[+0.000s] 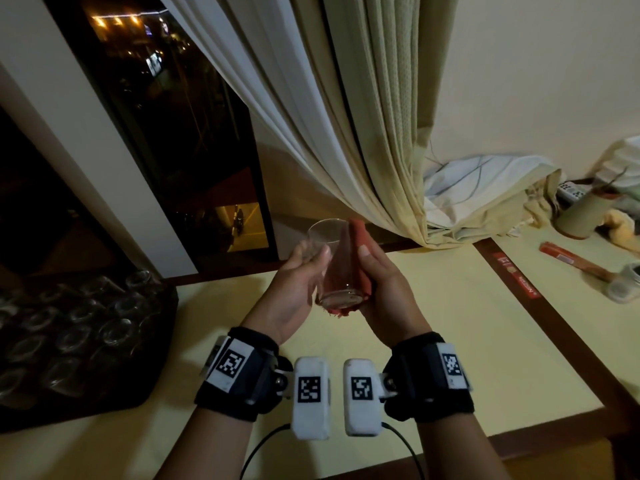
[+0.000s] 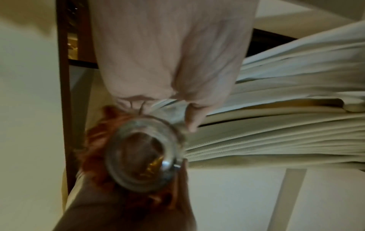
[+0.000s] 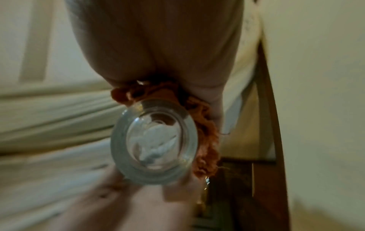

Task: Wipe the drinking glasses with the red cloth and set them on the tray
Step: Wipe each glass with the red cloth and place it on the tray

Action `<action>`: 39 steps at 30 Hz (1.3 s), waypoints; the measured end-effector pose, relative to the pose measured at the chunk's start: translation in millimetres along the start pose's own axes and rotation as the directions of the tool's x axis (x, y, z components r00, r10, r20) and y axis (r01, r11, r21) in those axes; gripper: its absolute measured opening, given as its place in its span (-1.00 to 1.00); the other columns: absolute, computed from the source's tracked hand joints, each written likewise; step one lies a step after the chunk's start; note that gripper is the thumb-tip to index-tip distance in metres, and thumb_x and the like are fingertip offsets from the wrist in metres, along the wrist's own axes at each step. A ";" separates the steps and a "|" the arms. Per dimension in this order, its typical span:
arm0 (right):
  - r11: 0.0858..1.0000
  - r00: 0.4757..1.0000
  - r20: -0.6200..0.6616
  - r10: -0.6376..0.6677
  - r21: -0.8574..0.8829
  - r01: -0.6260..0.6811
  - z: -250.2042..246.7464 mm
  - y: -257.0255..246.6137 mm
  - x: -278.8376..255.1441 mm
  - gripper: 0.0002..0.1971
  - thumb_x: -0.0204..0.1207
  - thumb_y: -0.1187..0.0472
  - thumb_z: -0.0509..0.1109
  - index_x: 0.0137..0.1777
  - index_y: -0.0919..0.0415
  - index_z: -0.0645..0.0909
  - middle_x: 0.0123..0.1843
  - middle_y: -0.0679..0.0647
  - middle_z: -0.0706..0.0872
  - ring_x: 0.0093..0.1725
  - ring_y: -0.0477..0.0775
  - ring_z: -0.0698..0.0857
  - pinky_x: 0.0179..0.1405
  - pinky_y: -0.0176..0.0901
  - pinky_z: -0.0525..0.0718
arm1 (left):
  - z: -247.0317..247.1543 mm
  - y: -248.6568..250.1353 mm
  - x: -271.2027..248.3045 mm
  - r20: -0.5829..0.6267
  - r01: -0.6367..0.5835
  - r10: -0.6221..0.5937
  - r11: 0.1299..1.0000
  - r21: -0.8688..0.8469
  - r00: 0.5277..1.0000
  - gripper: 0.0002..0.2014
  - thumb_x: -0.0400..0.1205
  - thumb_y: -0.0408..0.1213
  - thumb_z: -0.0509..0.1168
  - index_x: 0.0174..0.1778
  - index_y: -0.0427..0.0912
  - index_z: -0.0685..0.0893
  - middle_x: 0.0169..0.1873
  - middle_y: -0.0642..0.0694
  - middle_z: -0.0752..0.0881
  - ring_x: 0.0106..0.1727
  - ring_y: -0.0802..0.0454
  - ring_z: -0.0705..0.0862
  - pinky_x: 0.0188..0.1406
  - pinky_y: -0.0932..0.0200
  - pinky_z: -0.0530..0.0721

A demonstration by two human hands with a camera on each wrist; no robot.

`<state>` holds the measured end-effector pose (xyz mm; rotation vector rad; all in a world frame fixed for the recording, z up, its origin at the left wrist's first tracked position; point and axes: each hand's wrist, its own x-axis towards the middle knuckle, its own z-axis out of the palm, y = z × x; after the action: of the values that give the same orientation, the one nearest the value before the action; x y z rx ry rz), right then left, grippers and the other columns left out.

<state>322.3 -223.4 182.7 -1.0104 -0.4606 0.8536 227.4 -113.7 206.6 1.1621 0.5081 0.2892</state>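
Both hands cup glass between raised palms.

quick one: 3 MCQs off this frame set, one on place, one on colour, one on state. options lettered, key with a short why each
1. Where is the tray of glasses relative to the hands?
A. To the person's left, on the table
B. To the person's right, by the curtain
C. Under the raised glass

2. What colour is the cloth against the held glass?
A. Blue
B. Red
C. White

3. What state is the held glass in?
A. Standing on the tray
B. Lying on the table
C. Held in the air between both hands

Key:
1 A, the dark tray sits at the left edge of the head view on the yellow table.
2 B, red cloth shows between the right hand and the glass in all views.
3 C, the left hand grips one side, the right hand presses the cloth on the other, above the table.
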 end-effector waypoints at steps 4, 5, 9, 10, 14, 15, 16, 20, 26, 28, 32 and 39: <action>0.996 1.000 -0.013 0.007 -0.089 -0.009 1.9 3.2 -3.1 -0.51 0.78 0.15 0.22 0.68 -0.11 0.36 0.40 0.17 0.72 0.09 0.17 0.78 -0.32 -0.15 0.72 | -2.4 -4.0 1.0 -0.025 0.021 -0.019 0.997 0.073 1.000 -0.20 0.70 -0.17 0.34 0.75 0.16 -0.02 0.46 -0.15 0.62 0.44 -0.10 0.62 0.42 -0.22 0.62; 0.998 1.000 0.005 0.018 -0.057 -0.018 2.8 5.3 -2.9 -0.51 0.78 0.14 0.22 0.69 -0.08 0.36 0.41 0.19 0.73 0.17 0.24 0.77 -0.24 -0.07 0.73 | -1.1 -3.3 -2.0 -0.018 0.014 -0.012 0.996 0.091 1.000 -0.21 0.68 -0.08 0.35 0.74 0.18 0.03 0.41 -0.12 0.66 0.38 -0.08 0.67 0.33 -0.19 0.69; 0.983 0.997 0.075 0.037 0.174 -0.049 2.0 11.6 -7.7 -0.48 0.73 0.05 0.20 0.67 0.15 0.41 0.54 0.36 0.57 0.38 0.41 0.62 -0.03 0.04 0.74 | -3.6 -12.3 -7.7 0.033 -0.004 0.000 0.995 0.101 0.999 -0.20 0.55 0.32 0.30 0.68 0.04 0.33 0.41 -0.13 0.69 0.41 -0.09 0.68 0.37 -0.16 0.67; 0.977 0.997 0.075 0.028 0.207 -0.043 1.6 11.7 -9.3 -0.48 0.72 0.04 0.20 0.66 0.16 0.42 0.52 0.37 0.59 0.33 0.40 0.63 -0.03 0.06 0.72 | -3.6 -14.5 -9.4 0.034 0.004 -0.007 0.996 0.090 0.999 -0.16 0.51 0.35 0.30 0.68 0.04 0.35 0.43 -0.12 0.68 0.44 -0.09 0.66 0.42 -0.17 0.63; 1.000 1.000 -0.016 0.000 0.002 0.000 5.1 10.2 -10.0 -0.57 0.78 0.10 0.22 0.63 -0.06 0.46 0.38 0.22 0.73 0.17 0.44 0.71 -0.23 0.00 0.71 | -12.5 -16.5 -8.7 -0.068 -0.021 0.018 0.999 -0.048 0.998 -0.26 0.66 -0.07 0.37 0.74 0.11 0.19 0.56 -0.17 0.55 0.46 -0.12 0.63 0.53 -0.28 0.51; 0.999 1.000 -0.027 -0.006 -0.044 0.005 7.1 11.3 -9.9 -0.55 0.79 0.13 0.20 0.65 -0.10 0.42 0.40 0.18 0.72 0.18 0.35 0.75 -0.28 -0.04 0.72 | -14.6 -15.7 -8.9 -0.070 -0.029 0.026 0.998 -0.051 0.997 -0.27 0.68 -0.14 0.35 0.74 0.16 0.16 0.56 -0.17 0.54 0.44 -0.12 0.65 0.49 -0.28 0.55; 0.998 1.000 -0.015 -0.003 -0.067 0.002 9.1 13.3 -9.6 -0.54 0.79 0.14 0.18 0.67 -0.12 0.39 0.40 0.16 0.73 0.15 0.27 0.78 -0.33 -0.07 0.72 | -15.9 -15.1 -9.2 -0.058 -0.033 0.031 0.999 -0.035 0.998 -0.27 0.68 -0.12 0.35 0.73 0.22 0.13 0.55 -0.16 0.55 0.41 -0.13 0.67 0.41 -0.28 0.62; 0.998 0.996 0.068 0.055 0.037 -0.057 20.1 18.7 -9.4 -0.54 0.80 0.16 0.15 0.69 -0.07 0.37 0.43 0.13 0.73 0.26 0.24 0.76 -0.18 -0.03 0.78 | -16.0 -13.4 -16.3 -0.067 -0.059 0.063 0.996 0.060 0.996 -0.23 0.60 0.04 0.30 0.72 0.11 0.14 0.43 -0.10 0.64 0.26 -0.07 0.76 -0.04 -0.03 0.83; 0.997 0.999 0.040 0.018 0.079 -0.021 21.7 20.2 -6.6 -0.54 0.78 0.12 0.21 0.67 0.04 0.42 0.55 0.24 0.60 0.45 0.25 0.66 0.15 0.04 0.74 | -23.2 -8.1 -21.8 -0.023 -0.041 0.038 0.988 -0.152 0.999 -0.60 0.67 -0.05 0.16 0.42 -0.02 0.55 0.26 -0.11 0.79 0.34 -0.06 0.74 0.05 -0.01 0.77; 0.996 1.000 0.004 -0.023 -0.084 0.023 19.8 20.9 -7.2 -0.52 0.77 0.12 0.24 0.68 -0.09 0.39 0.56 0.10 0.59 0.39 0.11 0.70 0.10 -0.04 0.75 | -22.9 -6.1 -21.6 -0.050 -0.036 0.030 0.994 -0.105 0.998 -0.41 0.62 -0.11 0.26 0.61 -0.05 0.37 0.42 -0.14 0.68 0.45 -0.12 0.65 0.04 -0.06 0.81; 0.999 0.997 0.069 0.042 0.026 -0.044 20.6 23.2 -11.8 -0.53 0.76 0.09 0.23 0.67 -0.07 0.41 0.43 0.16 0.71 0.31 0.28 0.75 -0.03 0.11 0.74 | -18.8 -8.4 -23.6 -0.051 -0.033 0.036 0.998 0.059 0.998 -0.20 0.55 0.11 0.31 0.73 0.06 0.22 0.47 -0.14 0.62 0.41 -0.14 0.67 0.23 -0.18 0.75; 0.997 0.999 0.033 0.021 0.076 -0.023 16.8 17.0 -12.3 -0.49 0.70 0.01 0.25 0.65 -0.03 0.44 0.52 0.41 0.57 0.23 0.44 0.69 -0.20 0.04 0.71 | -16.1 -4.6 -24.7 -0.126 -0.043 0.051 0.997 0.065 0.991 -0.46 0.73 -0.06 0.24 0.65 -0.02 0.35 0.52 -0.11 0.57 0.46 -0.20 0.62 0.53 -0.27 0.51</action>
<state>296.5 -219.6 176.4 -0.9335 -0.4417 0.9021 197.7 -114.2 203.2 1.2217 0.6062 0.3928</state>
